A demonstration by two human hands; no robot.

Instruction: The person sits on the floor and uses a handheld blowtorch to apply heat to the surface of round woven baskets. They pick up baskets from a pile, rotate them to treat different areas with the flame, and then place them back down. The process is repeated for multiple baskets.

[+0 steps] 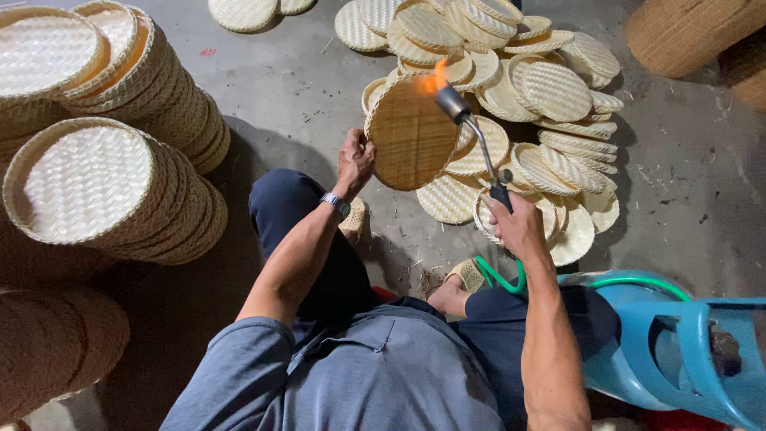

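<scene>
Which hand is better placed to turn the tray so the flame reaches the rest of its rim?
Left, probably. The left hand already grips the woven tray by its edge, upright. The right hand is occupied holding the gas torch, flame at the tray's top rim.

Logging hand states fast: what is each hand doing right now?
Left hand: closed on the rim of a round woven bamboo tray, held upright.
Right hand: closed around a lit gas torch, flame at the tray.
</scene>
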